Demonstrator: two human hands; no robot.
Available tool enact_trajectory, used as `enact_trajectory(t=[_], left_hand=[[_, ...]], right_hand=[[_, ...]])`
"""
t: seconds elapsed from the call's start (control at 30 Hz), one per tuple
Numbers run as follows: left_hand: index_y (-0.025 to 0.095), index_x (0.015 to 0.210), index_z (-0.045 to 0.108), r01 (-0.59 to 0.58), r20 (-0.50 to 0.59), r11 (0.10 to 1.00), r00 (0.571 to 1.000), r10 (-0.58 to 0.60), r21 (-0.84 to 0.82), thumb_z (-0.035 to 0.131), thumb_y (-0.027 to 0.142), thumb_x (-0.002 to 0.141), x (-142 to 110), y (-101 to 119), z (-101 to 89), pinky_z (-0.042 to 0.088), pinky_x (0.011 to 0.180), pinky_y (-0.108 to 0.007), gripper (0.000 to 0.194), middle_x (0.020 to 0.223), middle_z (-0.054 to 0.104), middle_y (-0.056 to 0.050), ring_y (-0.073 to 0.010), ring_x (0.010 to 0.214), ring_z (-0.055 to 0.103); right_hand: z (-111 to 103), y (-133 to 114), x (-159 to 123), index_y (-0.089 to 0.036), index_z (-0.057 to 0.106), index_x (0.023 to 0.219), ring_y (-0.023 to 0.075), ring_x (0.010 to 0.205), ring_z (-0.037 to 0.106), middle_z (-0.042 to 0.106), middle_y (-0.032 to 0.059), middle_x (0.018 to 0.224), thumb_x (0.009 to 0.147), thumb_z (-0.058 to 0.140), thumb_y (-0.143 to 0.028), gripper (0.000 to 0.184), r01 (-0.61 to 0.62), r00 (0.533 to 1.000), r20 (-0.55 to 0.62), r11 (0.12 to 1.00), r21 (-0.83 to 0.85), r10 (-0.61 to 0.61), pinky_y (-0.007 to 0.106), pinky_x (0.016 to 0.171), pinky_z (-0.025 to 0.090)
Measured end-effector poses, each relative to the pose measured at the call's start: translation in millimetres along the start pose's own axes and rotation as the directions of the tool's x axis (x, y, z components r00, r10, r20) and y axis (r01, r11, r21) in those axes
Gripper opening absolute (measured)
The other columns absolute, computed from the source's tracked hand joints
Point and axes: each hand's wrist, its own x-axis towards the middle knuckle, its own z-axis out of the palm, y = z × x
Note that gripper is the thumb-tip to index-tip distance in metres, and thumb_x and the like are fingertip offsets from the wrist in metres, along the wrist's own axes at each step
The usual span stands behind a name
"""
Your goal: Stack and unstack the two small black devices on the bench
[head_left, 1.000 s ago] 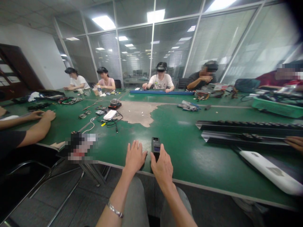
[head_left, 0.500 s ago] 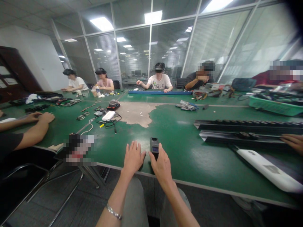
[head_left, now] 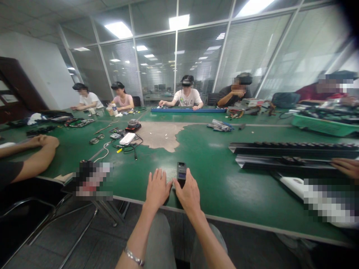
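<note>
Black box (head_left: 182,172), glossy green tabletop (head_left: 217,186), left hand (head_left: 158,189) flat, empty, right hand (head_left: 189,192) cupped, grip unclear

A silver bracelet (head_left: 134,257) rings the left forearm (head_left: 141,231); the trousers (head_left: 158,239) are grey.

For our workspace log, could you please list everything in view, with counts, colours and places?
Table: one, green, across the view
Small device: one, black, near front edge
Rails: two, black, right
Long item: one, white, partly pixelated, lower right
Basket: one, green, far right
Long bar: one, blue, far side
Bundle: one, grey, beyond centre
Box: one, white, left of centre
People: five, white, pink, dark and red tops, far side
Smaller parts: uncounted, mixed colours, both sides
Bracelet: one, silver, left wrist
Legs: two, grey trousers, below table edge
Left hand: one, bare, front centre
Right hand: one, bare, at small device
</note>
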Motion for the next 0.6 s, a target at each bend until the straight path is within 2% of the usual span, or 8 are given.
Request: enact_trajectory(t=[0.23,0.43,0.6], left_hand=[[0.016,0.141,0.046,-0.005,0.001,1.0,1.0,0.005,-0.001,0.03,0.048,0.098,-0.4,-0.1,0.4,0.024,0.115,-0.054,0.056,0.151,0.041,-0.014,-0.0301,0.142,0.032],[0.015,0.141,0.046,-0.011,-0.003,1.0,1.0,0.011,-0.001,0.029,0.048,0.099,-0.6,0.2,-0.9,0.024,0.116,-0.053,0.056,0.15,0.041,-0.015,-0.0298,0.142,0.032],[0.014,0.141,0.046,-0.006,-0.002,1.0,1.0,0.006,0.0,0.029,0.049,0.099,-1.1,0.4,-2.0,0.024,0.116,-0.053,0.058,0.15,0.041,-0.016,-0.0299,0.142,0.032]], right_hand=[[-1.8,-1.0,-1.6,-0.002,0.037,0.143,0.0327,0.117,0.056,0.056,0.0247,0.132,0.091,0.047,-0.051,0.072,-0.001,1.0,0.006,1.0,-0.012,0.001,0.045,0.096,0.046],[-3.9,-5.1,2.4,-0.001,0.036,0.144,0.0329,0.12,0.056,0.055,0.0258,0.133,0.089,0.051,-0.048,0.073,-0.06,0.997,0.045,0.998,-0.018,0.06,0.044,0.097,0.046],[-19.8,-16.3,16.8,-0.001,0.037,0.144,0.0335,0.121,0.056,0.055,0.0255,0.134,0.088,0.054,-0.048,0.075,-0.094,0.995,0.036,0.995,0.039,0.093,0.044,0.097,0.046]])
